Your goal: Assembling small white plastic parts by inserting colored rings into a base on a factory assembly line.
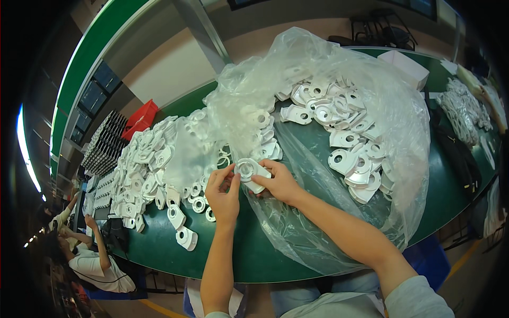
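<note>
Between my two hands, above the green table, is a white plate-like part [247, 170] with a ring around a round hole at its left end. My left hand [222, 193] pinches its left edge with thumb and fingers. The wider right end is gripped by my right hand [275, 183], thumb on top and fingers underneath. A large clear plastic bag [297, 217] lies spread beneath and beyond my hands. Similar silvery-white parts [360, 164] rest in it on the right. Left of my hands, a big pile of such parts [159, 164] and several loose rings [199, 205] lie on the table.
The green table [164, 246] curves across the view. A red bin [139, 120] and stacked dark trays [103, 143] stand at the far left. A white box [405, 69] sits at the back right, near bagged white pieces [464, 108]. Another person [101, 265] sits at the left.
</note>
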Tool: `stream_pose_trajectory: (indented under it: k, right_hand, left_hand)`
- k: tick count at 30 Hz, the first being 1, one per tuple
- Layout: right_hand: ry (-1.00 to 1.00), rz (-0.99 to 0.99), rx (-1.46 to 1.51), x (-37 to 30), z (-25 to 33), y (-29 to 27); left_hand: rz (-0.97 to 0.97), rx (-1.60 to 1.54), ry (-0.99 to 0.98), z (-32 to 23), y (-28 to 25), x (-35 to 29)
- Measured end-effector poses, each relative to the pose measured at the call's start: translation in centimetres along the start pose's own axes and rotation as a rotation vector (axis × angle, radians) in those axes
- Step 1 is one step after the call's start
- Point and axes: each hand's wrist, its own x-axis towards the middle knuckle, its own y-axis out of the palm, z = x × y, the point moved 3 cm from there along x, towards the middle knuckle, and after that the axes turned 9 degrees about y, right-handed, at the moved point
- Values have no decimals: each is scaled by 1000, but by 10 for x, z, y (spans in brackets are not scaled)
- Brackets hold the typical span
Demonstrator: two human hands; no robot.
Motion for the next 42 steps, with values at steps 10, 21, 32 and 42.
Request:
stream_pose_trajectory:
  k: [10,21,32,42]
  right_hand:
    - [31,36,-25,0,1,-3]
    - [-42,33,-155,-5,5,6]
    - [-52,14,-134,-9,13,10]
    - [-138,-90,-166,-8,11,2]
  left_hand:
    - [6,-42,-44,-5,0,2]
    - [87,-214,-307,15,-9,0]
    - [105,-280,-271,16,-2,-4]
    - [133,-278,-255,7,2,-1]
